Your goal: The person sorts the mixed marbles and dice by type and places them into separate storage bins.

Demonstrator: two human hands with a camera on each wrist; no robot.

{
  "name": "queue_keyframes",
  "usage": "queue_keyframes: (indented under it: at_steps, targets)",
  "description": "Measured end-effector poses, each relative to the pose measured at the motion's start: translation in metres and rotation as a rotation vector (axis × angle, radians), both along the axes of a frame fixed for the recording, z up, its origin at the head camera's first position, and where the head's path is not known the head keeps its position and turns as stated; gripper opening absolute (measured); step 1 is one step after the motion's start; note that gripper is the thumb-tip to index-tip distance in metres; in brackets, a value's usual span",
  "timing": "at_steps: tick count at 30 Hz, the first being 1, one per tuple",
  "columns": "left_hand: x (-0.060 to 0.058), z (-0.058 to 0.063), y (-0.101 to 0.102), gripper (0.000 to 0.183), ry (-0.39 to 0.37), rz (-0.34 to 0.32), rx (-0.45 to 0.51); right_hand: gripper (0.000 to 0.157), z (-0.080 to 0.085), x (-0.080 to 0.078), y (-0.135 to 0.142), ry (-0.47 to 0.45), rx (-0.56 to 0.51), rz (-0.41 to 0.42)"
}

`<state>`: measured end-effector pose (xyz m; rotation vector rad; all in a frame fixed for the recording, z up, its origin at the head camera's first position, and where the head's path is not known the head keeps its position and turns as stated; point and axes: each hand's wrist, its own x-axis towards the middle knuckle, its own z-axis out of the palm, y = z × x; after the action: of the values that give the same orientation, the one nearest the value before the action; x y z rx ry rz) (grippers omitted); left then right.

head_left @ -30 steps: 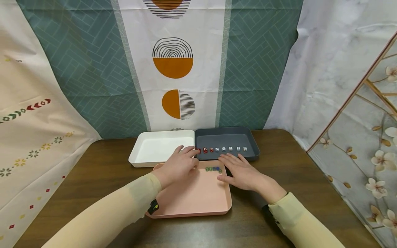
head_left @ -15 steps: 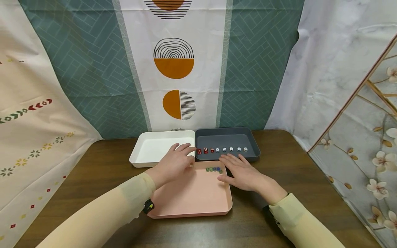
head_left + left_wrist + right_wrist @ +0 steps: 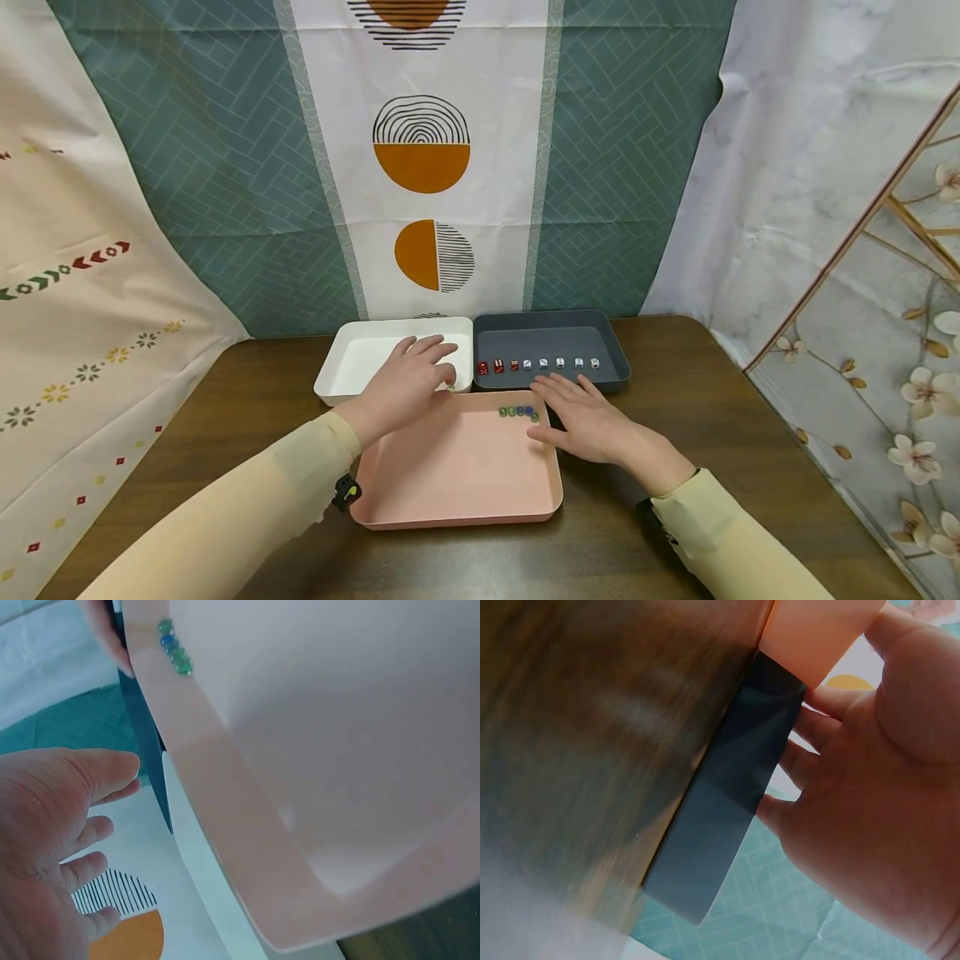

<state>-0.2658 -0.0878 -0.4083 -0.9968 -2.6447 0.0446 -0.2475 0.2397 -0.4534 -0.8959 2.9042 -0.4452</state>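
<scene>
My left hand (image 3: 408,379) is over the near right part of the white tray (image 3: 337,379). Its thumb and forefinger pinch a small yellowish-green glass marble (image 3: 451,387), mostly hidden by the fingers; the other fingers stay extended. Several green and blue glass marbles (image 3: 517,412) sit in a short row along the far side of the pink tray (image 3: 457,521). My right hand (image 3: 588,421) lies with straight fingers by the pink tray's far right corner, fingertips at the near edge of the dark grey tray (image 3: 540,325). It holds nothing.
Red dice (image 3: 498,366) and white dice (image 3: 560,363) form a row in the dark grey tray. White and grey trays stand side by side behind the pink one on a brown wooden table (image 3: 247,433). Patterned cloths (image 3: 225,167) hang behind and at both sides.
My left hand has moved left, from the border of the dark grey tray to the white tray, still pinching. The right hand keeps its place, and the marbles and dice have not shifted.
</scene>
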Motion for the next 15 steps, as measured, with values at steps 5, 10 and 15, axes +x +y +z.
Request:
queue_keyframes:
  at_steps: [5,10,15]
  targets:
    - [-0.003,0.004,-0.007,0.015,0.019,0.013,0.030,0.083,0.001,0.000,0.000,-0.008,0.007,-0.007]
    - [-0.007,0.006,-0.014,0.014,0.009,0.044,0.049,0.082,0.002,0.001,0.000,-0.008,0.003,-0.004]
    - [-0.010,0.006,-0.019,0.013,0.000,0.079,0.061,0.083,0.001,0.001,0.001,-0.006,-0.003,0.003]
